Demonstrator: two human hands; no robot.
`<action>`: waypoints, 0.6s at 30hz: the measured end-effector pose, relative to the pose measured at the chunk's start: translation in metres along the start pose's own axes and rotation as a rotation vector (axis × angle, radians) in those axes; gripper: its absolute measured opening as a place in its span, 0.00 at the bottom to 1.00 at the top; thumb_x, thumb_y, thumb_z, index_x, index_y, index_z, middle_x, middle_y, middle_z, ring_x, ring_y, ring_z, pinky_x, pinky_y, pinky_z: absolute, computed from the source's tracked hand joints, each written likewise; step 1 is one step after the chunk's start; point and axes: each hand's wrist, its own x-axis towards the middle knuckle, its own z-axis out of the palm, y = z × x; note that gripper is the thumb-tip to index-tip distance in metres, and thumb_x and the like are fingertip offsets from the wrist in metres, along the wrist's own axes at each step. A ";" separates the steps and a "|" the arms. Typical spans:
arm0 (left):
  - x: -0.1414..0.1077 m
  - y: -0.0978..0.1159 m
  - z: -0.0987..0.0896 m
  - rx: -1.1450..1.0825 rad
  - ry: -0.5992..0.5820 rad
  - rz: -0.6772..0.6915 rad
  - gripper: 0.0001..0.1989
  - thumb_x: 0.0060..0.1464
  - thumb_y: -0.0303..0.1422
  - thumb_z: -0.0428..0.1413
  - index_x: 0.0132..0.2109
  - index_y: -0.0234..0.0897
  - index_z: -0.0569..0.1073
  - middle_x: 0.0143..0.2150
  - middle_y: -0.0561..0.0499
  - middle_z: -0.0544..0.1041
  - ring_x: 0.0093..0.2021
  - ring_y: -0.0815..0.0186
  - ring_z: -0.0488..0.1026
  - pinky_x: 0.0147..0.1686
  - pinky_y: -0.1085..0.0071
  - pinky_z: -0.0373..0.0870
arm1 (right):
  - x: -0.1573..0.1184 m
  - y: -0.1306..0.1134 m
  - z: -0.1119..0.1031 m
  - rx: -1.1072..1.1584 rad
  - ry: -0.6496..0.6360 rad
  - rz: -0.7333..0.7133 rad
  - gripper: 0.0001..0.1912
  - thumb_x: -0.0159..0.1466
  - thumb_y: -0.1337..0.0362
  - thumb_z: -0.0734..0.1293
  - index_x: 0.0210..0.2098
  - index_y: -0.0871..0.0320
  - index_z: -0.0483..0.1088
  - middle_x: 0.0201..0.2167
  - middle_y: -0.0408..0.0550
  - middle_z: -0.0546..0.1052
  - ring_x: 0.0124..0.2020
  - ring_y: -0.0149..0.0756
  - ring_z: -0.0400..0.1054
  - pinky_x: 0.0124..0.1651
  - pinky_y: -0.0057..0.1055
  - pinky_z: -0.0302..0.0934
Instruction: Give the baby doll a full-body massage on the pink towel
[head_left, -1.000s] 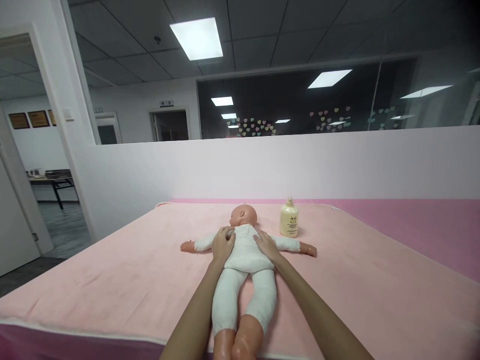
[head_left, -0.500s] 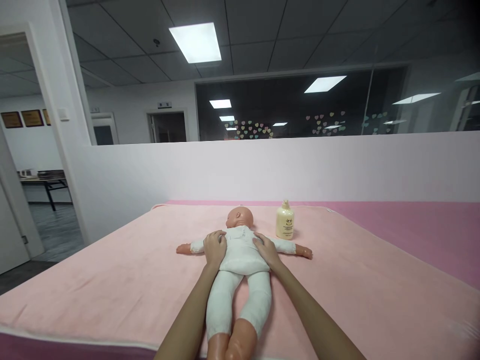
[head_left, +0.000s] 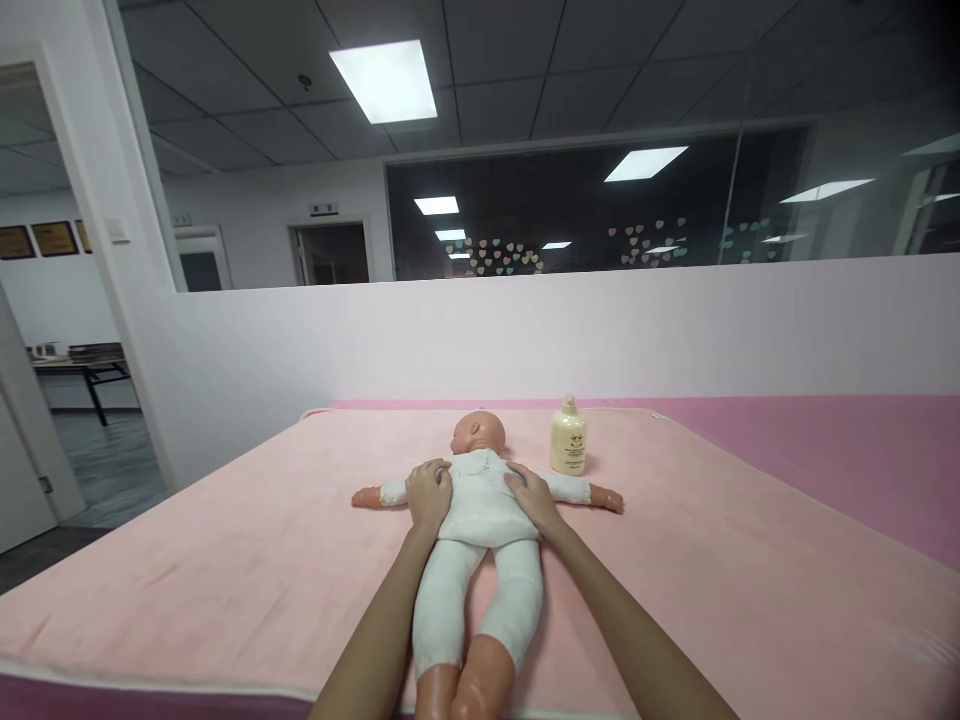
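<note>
A baby doll (head_left: 487,505) in white clothes lies on its back on a pink blanket (head_left: 262,560), arms spread out and head turned to the left. My left hand (head_left: 430,494) rests on the left side of its chest, near the armpit. On the right side of the chest lies my right hand (head_left: 533,497), fingers pointing up toward the shoulder. Both hands touch the shirt with fingers extended, grasping nothing. A pale yellow pump bottle (head_left: 568,438) stands upright on the blanket, behind the doll's right-side arm in view.
A low white wall (head_left: 600,335) with a glass pane above it runs behind the blanket. Pink surface (head_left: 847,440) shows at the right. At the far left are an open doorway and a table (head_left: 82,367) in another room.
The camera view has shifted very slightly. My hands, the doll and the bottle keep the same places relative to one another.
</note>
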 end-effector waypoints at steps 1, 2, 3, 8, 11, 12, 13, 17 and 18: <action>0.000 0.000 0.000 -0.001 0.000 0.000 0.13 0.51 0.28 0.46 0.37 0.38 0.75 0.42 0.49 0.77 0.46 0.59 0.69 0.49 0.62 0.60 | 0.000 0.000 0.000 0.000 -0.001 0.002 0.23 0.59 0.59 0.60 0.51 0.64 0.68 0.52 0.54 0.71 0.54 0.41 0.63 0.59 0.36 0.53; 0.000 0.000 0.000 -0.001 0.000 0.000 0.13 0.51 0.28 0.46 0.37 0.38 0.75 0.42 0.49 0.77 0.46 0.59 0.69 0.49 0.62 0.60 | 0.000 0.000 0.000 0.000 -0.002 0.004 0.24 0.59 0.59 0.60 0.51 0.64 0.68 0.52 0.54 0.71 0.54 0.41 0.63 0.59 0.36 0.53; 0.000 0.000 0.000 -0.001 0.002 -0.001 0.13 0.51 0.28 0.46 0.37 0.38 0.75 0.42 0.49 0.77 0.46 0.59 0.69 0.49 0.62 0.60 | 0.000 0.000 0.000 0.001 -0.002 0.005 0.23 0.59 0.59 0.60 0.50 0.64 0.68 0.52 0.54 0.71 0.54 0.41 0.63 0.59 0.36 0.53; 0.000 0.000 0.000 -0.003 0.006 -0.001 0.13 0.51 0.28 0.47 0.37 0.38 0.76 0.42 0.49 0.77 0.46 0.59 0.69 0.48 0.63 0.61 | 0.000 0.001 0.000 0.014 0.011 0.006 0.22 0.59 0.59 0.60 0.49 0.61 0.69 0.51 0.52 0.72 0.54 0.40 0.64 0.58 0.36 0.53; 0.001 0.001 0.000 -0.005 0.006 -0.008 0.13 0.51 0.28 0.47 0.37 0.38 0.76 0.42 0.49 0.77 0.46 0.59 0.69 0.48 0.63 0.61 | 0.000 0.000 0.000 0.012 0.007 0.004 0.22 0.59 0.59 0.60 0.50 0.62 0.69 0.51 0.53 0.71 0.54 0.40 0.63 0.59 0.35 0.53; 0.001 0.001 0.000 -0.007 0.004 -0.009 0.13 0.51 0.28 0.47 0.37 0.38 0.76 0.42 0.49 0.77 0.46 0.59 0.69 0.48 0.63 0.61 | 0.000 0.000 0.000 0.009 0.004 0.003 0.23 0.59 0.59 0.60 0.50 0.63 0.69 0.52 0.53 0.71 0.54 0.40 0.63 0.59 0.35 0.53; 0.001 0.001 0.000 -0.009 0.002 -0.009 0.13 0.51 0.28 0.47 0.37 0.38 0.75 0.42 0.49 0.77 0.46 0.59 0.69 0.48 0.63 0.61 | 0.000 0.001 0.000 0.006 0.001 0.003 0.23 0.59 0.59 0.60 0.50 0.63 0.68 0.52 0.53 0.71 0.55 0.40 0.63 0.59 0.35 0.52; 0.001 0.000 0.000 -0.014 -0.004 -0.009 0.13 0.51 0.27 0.46 0.37 0.38 0.75 0.43 0.50 0.77 0.46 0.60 0.69 0.49 0.63 0.61 | 0.001 0.001 0.000 0.000 -0.009 0.005 0.24 0.59 0.59 0.60 0.51 0.65 0.68 0.52 0.54 0.70 0.55 0.40 0.63 0.59 0.35 0.52; 0.001 0.000 0.000 -0.015 -0.002 -0.007 0.13 0.51 0.28 0.46 0.37 0.38 0.75 0.42 0.50 0.77 0.46 0.59 0.69 0.49 0.63 0.61 | 0.001 0.001 0.000 0.003 -0.010 0.005 0.24 0.59 0.58 0.60 0.51 0.64 0.68 0.52 0.54 0.70 0.55 0.40 0.63 0.59 0.35 0.52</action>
